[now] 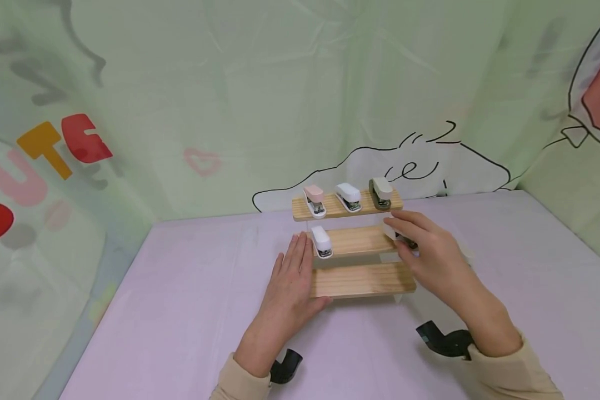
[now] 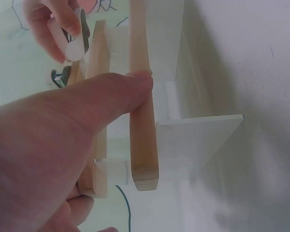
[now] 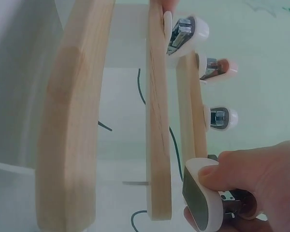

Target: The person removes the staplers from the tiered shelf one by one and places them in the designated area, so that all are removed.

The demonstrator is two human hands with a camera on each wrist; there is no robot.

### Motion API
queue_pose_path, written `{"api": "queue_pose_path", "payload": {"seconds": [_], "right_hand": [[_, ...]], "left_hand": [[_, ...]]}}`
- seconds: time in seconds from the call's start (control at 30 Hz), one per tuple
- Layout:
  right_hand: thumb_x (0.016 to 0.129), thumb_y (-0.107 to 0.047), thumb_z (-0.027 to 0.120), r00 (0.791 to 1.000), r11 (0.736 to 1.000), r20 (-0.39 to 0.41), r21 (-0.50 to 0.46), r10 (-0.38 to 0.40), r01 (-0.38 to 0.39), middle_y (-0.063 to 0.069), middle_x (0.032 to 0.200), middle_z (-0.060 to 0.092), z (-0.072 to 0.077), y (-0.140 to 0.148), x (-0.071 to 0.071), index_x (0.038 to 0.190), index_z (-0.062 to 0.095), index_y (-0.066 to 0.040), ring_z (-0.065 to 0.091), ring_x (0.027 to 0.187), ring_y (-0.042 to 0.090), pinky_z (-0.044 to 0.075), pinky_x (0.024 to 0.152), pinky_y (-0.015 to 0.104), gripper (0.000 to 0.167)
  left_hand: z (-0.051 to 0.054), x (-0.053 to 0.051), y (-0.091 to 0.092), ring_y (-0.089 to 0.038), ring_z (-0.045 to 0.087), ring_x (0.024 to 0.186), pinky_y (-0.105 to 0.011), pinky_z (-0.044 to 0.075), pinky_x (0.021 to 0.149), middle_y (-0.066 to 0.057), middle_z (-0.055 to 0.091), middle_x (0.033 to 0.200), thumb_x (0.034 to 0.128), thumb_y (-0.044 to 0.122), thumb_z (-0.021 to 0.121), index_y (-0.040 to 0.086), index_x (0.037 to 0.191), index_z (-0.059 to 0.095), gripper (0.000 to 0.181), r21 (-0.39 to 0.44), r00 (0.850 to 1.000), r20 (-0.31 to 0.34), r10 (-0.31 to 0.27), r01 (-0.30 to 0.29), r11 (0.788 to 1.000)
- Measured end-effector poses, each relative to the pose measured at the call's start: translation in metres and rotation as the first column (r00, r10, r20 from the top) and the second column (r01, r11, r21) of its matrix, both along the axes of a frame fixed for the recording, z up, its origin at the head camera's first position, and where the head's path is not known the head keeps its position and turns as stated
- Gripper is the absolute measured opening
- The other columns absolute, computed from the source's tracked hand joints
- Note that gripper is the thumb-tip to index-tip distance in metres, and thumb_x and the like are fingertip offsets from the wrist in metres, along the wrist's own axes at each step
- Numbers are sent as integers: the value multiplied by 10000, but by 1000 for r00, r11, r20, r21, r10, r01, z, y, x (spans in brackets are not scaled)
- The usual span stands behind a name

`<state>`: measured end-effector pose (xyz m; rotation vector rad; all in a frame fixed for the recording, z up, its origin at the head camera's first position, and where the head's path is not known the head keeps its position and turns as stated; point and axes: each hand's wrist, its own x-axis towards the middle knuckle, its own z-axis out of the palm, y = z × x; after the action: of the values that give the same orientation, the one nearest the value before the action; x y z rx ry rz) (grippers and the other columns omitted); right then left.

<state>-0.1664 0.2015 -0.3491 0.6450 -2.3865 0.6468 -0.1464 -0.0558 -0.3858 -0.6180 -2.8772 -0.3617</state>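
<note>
The person's left hand (image 1: 290,283) is lying with fingers extended along the left side of a three-tier wooden stand, its thumb touching the front edge of the pale wooden bottom plank (image 1: 362,279). The right hand (image 1: 432,253) is pinching a small white stapler with a dark grey-green underside (image 3: 203,193) between thumb and fingers, holding it tilted at the right end of the pale wooden middle plank (image 1: 362,240); whether the stapler is touching that plank, I cannot tell. A glossy white stapler (image 1: 322,241) is standing at the middle plank's left end, just beside the left fingertips. On the wooden top plank (image 1: 331,208), a pink-and-white stapler (image 1: 314,201), a bluish-white stapler (image 1: 349,197) and a grey-green stapler (image 1: 380,193) are standing in a row. A lavender tabletop (image 1: 190,311) is supporting the stand, and a pale green printed curtain (image 1: 280,100) is hanging behind.
</note>
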Motion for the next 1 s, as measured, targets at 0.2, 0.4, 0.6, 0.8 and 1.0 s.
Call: {"api": "queue_pose_path", "payload": {"seconds": [0.2,0.4,0.6,0.8,1.0], "right_hand": [[764,159,699,1000,1000,3,-3,-17,17,188,1260,630,1,4,0,1211,673,23,678,969,310,546,693,372,467],[773,143,706,999,999,21,9,-35,35,187,1272,625,2,7,0,1218,670,20,671,976,311,540,672,395,464],[774,140,711,998,999,45,-1,-44,44,196,1289,612,1,10,0,1228,664,14,671,974,327,547,696,445,474],[773,144,708,997,999,55,-3,-48,48,199,1284,612,1,11,0,1231,662,14,665,987,345,539,702,464,478],[773,145,706,997,999,57,1,-47,47,197,1273,617,0,11,-1,1227,664,13,663,998,349,535,701,462,474]], "left_hand": [[0,0,0,-287,142,1549,-520,261,1205,-163,172,1656,778,453,821,-28,1564,165,1132,2,1000,1,0,0,1000],[0,0,0,-285,142,1549,-520,264,1204,-162,174,1655,774,453,824,-27,1565,163,1137,11,1000,-3,-2,2,1000],[0,0,0,-284,140,1549,-522,269,1201,-159,171,1657,772,450,827,-24,1565,164,1138,14,1000,-1,-1,1,1000],[0,0,0,-279,130,1552,-525,278,1196,-154,156,1661,777,451,823,-19,1568,159,1135,10,1000,7,1,-1,1000],[0,0,0,-276,119,1553,-522,275,1198,-150,143,1664,785,456,814,-14,1571,146,1134,6,1000,17,3,-3,1000]]}}
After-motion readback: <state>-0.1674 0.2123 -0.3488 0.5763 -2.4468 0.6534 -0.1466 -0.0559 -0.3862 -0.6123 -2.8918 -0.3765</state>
